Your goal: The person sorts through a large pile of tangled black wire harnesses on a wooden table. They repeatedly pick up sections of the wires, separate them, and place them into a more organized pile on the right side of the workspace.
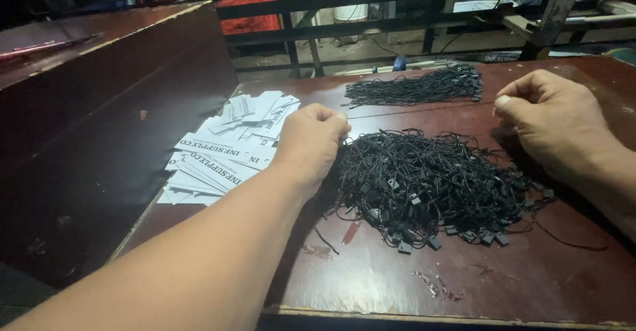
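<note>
Left hand (311, 142): fingers curled in, thumb and forefinger pinched narrow at the near-left edge of the loose cord heap (430, 182). It seems to nip a strand or two; the strand itself is too fine to make out. The fist sits low, wrist on the table (503, 284), probably to steady a small pick.

Right hand (553, 122): held above the heap's far-right side, fingers bent, thumb tip meeting the forefinger. Cannot tell whether anything is between them. It is near the cords, possibly touching at the heel of the hand.

Heap: black string loops with small black plastic locks, tangled, spread between the two hands and toward the table's near edge. Lying loose like this, single pieces can likely be pulled free from either side.

Bundle (417, 87): a second lot of the same cords, beyond the fingers, laid straight and parallel, ends together at the right. Well apart from the heap, so it reads as kept separate.

Tags (222, 149): just left of the left knuckles, a fanned pile of white rectangular paper tags with black print, some face up, some overlapping askew. Close enough to reach without shifting the arm.

Table: dark red-brown, worn, with pale scuffs near the front edge. Black railing (371, 3) beyond.
</note>
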